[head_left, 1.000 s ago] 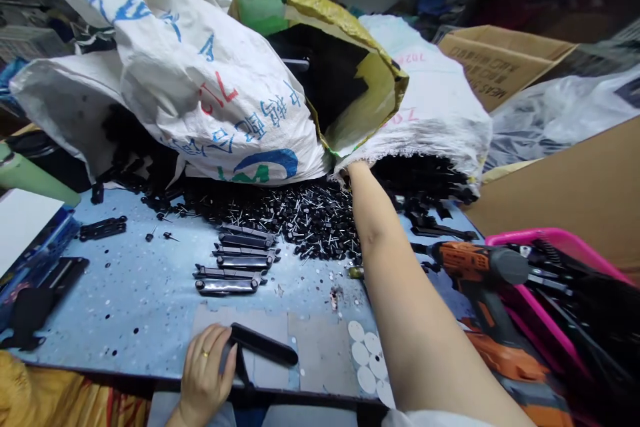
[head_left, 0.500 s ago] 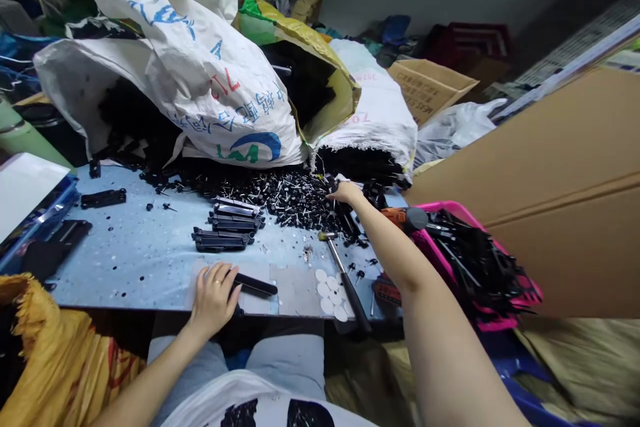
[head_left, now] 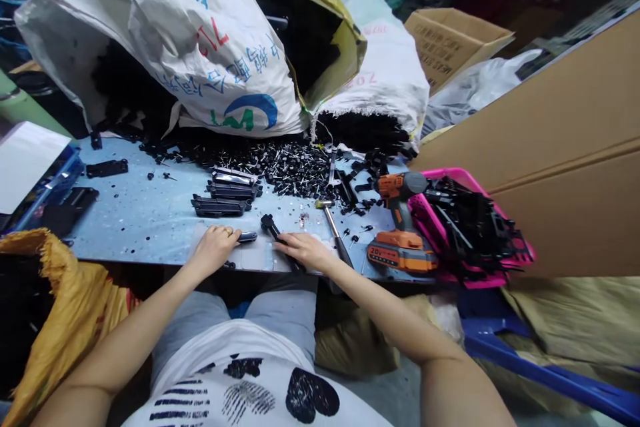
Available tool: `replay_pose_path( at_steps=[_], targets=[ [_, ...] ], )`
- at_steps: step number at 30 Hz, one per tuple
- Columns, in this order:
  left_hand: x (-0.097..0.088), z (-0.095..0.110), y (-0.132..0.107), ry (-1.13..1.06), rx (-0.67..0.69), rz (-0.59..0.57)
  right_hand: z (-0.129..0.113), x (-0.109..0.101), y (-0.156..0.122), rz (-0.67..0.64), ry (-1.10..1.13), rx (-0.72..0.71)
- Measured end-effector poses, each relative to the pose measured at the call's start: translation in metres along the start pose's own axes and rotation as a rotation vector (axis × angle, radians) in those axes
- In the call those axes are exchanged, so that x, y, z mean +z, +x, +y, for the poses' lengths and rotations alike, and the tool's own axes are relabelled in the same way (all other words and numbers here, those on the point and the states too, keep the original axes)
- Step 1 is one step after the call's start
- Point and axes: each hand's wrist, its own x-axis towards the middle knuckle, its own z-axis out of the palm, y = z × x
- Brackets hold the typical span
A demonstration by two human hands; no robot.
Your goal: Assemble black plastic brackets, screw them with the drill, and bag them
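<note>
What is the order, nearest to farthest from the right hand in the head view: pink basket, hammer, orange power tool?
1. Hammer: just right of the right hand.
2. Orange power tool: farther right.
3. Pink basket: farthest, right of the power tool.

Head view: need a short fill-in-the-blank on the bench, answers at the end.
1. The left hand wears a gold-coloured ____.
2. The right hand is on a ____ part.
3. The hammer lies ____ the right hand and the drill.
4. The basket beside the drill is ____.

Missing: ring; black; between; pink.
</note>
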Motion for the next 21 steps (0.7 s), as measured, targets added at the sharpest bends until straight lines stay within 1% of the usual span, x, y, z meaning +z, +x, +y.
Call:
replay_pose_path(
  at_steps=[1, 2, 3, 5, 6, 7, 8, 10, 12, 14, 15, 16, 19, 21],
  targets=[
    [0.0, -0.001, -0.002, 0.0, 0.0, -0.007, -0.002, 0.005, -0.003, -0.028, -0.021, 0.007],
    [0.0, -0.001, -0.003, -0.003, 0.0, -0.013, -0.005, 0.008, -0.004, -0.024, -0.04, 0.054],
    [0.001, 0.0, -0.004, -0.009, -0.001, -0.016, -0.008, 0.01, -0.004, 0.006, -0.057, 0.139],
    [0.001, 0.003, -0.003, -0.021, -0.004, -0.021, -0.019, 0.012, 0.001, 0.081, -0.094, 0.378],
    [0.002, 0.005, -0.001, -0.023, -0.002, -0.025, -0.026, 0.013, 0.006, 0.098, -0.114, 0.483],
    [0.002, 0.007, 0.0, -0.022, 0.002, -0.031, -0.033, 0.014, 0.011, 0.095, -0.134, 0.558],
    [0.002, 0.01, 0.002, -0.019, 0.006, -0.04, -0.039, 0.015, 0.016, 0.072, -0.157, 0.6],
    [0.002, 0.013, 0.005, -0.022, 0.006, -0.059, -0.046, 0.015, 0.024, 0.018, -0.196, 0.636],
    [0.003, 0.014, 0.007, -0.055, -0.008, -0.076, -0.046, 0.011, 0.026, -0.025, -0.191, 0.7],
    [0.004, 0.014, 0.009, -0.122, -0.018, -0.093, -0.041, 0.003, 0.021, -0.094, -0.148, 0.752],
    [0.005, 0.014, 0.011, -0.163, -0.018, -0.103, -0.039, -0.002, 0.018, -0.128, -0.127, 0.739],
    [0.006, 0.015, 0.013, -0.204, -0.014, -0.115, -0.038, -0.007, 0.014, -0.156, -0.113, 0.689],
    [0.006, 0.017, 0.021, -0.296, 0.015, -0.163, -0.04, -0.013, 0.007, -0.192, -0.142, 0.431],
    [0.005, 0.019, 0.027, -0.325, 0.024, -0.192, -0.043, -0.01, 0.008, -0.221, -0.194, 0.322]
  ],
)
